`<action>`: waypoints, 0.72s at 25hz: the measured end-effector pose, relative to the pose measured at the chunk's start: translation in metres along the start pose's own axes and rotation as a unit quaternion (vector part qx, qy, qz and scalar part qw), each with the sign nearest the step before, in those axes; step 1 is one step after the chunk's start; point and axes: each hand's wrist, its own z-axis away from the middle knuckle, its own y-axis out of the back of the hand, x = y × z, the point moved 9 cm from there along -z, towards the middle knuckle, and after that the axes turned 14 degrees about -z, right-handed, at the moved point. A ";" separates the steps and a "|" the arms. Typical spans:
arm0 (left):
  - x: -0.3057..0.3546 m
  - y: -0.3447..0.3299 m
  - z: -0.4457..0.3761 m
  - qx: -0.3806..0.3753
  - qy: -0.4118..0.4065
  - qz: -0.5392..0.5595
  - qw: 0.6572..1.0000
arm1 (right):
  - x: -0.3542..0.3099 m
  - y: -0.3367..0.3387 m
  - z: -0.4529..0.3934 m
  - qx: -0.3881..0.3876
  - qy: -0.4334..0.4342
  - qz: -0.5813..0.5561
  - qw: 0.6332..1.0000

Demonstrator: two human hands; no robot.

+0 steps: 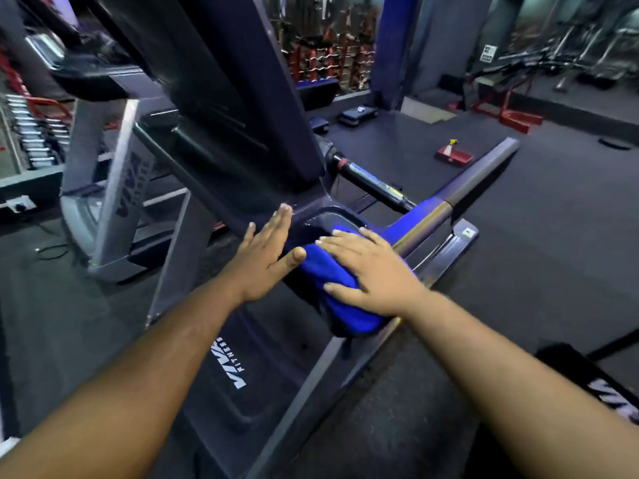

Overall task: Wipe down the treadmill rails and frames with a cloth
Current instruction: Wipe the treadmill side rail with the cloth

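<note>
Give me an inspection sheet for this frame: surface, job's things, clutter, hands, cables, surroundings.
Surface: dark treadmill frame with a silver side rail.
Job's things: blue cloth bunched on the rail near the upright's base.
Clutter: red tray on the floor beyond the treadmill.
Hands: right hand pressed flat on the cloth; left hand flat, fingers straight, against the frame.
Cables: dark cord on the floor at left, near a wall socket.
Surroundings: gym floor, second treadmill at left, weight racks behind.

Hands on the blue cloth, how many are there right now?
1. The right hand lies flat on the blue cloth on the treadmill rail. The left hand is open beside it, with its thumb at the cloth's edge; contact is unclear.
</note>
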 end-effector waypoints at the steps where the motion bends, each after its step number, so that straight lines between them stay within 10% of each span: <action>1: -0.001 0.000 0.001 -0.006 -0.006 -0.009 1.000 | 0.020 0.004 0.009 -0.018 0.020 -0.002 1.000; 6: -0.006 0.007 -0.002 0.003 0.002 0.035 0.999 | 0.016 -0.003 0.028 0.116 -0.146 0.018 0.982; 11: -0.011 0.014 0.002 -0.015 0.033 0.179 0.983 | -0.035 -0.015 -0.019 -0.007 -0.076 0.021 0.997; 14: -0.011 0.009 0.000 -0.014 0.005 0.060 0.998 | 0.017 0.001 0.007 -0.080 0.016 -0.013 0.997; 18: -0.023 -0.002 0.000 -0.005 0.045 -0.001 0.999 | 0.108 0.019 -0.035 -0.030 -0.261 -0.027 0.965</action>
